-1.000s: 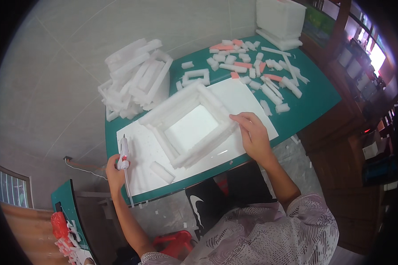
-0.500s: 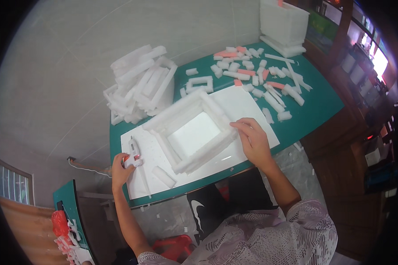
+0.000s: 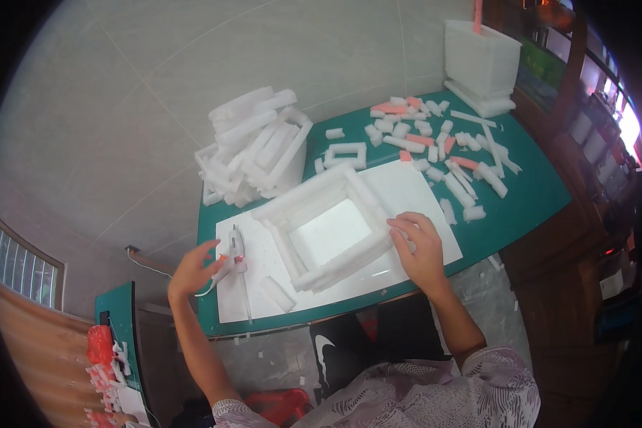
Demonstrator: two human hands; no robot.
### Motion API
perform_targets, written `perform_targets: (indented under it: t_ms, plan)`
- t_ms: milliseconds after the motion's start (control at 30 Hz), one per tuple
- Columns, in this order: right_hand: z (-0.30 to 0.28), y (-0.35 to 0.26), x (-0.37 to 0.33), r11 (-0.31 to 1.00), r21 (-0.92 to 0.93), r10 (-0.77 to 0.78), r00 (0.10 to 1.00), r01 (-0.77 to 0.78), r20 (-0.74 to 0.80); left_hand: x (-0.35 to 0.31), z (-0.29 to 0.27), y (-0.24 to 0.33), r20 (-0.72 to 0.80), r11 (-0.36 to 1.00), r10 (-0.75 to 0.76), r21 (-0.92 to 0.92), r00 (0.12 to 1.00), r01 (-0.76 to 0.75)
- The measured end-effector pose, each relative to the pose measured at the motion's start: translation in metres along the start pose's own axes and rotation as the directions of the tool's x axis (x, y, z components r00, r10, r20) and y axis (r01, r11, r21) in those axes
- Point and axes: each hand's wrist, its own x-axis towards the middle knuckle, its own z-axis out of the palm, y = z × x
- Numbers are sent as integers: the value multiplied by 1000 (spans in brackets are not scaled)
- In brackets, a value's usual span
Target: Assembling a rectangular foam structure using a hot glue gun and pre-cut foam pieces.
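Note:
A white foam frame (image 3: 309, 274), four-sided with thick walls, lies on a white sheet (image 3: 435, 239). My right hand (image 3: 422, 251) is at its right corner, fingers bent and fingertips against the wall. To the left of the frame, a glue gun (image 3: 236, 245) lies on the sheet with a pale glue stick (image 3: 246, 296) trailing from its back end. My left hand (image 3: 192, 269) hovers just left of the gun's handle, fingers apart and holding nothing. A loose white foam block (image 3: 277, 294) rests between the gun and the frame.
A heap of white foam frames (image 3: 253, 146) stands at the back left of the green table (image 3: 528, 189). White and pink foam pieces (image 3: 435, 146) are scattered at the back right. Behind them stands a tall foam box (image 3: 481, 68). A small foam frame (image 3: 346, 155) sits behind the sheet.
My left hand has let go of the glue gun and drawn off to the left, its fingers spreading. My right hand stays at the frame's corner. The whole view has shifted slightly.

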Motion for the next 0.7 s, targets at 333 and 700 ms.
perform_targets:
  t_ms: [333,700]
  plan:
    - [2,0,0,999,2,-48,998,48,-51,114,37,183,-12,833,554,0,833,-554]
    - [3,1,1,999,15,-42,998,42,-45,196,99,198,209,927,374,-43,904,-373]
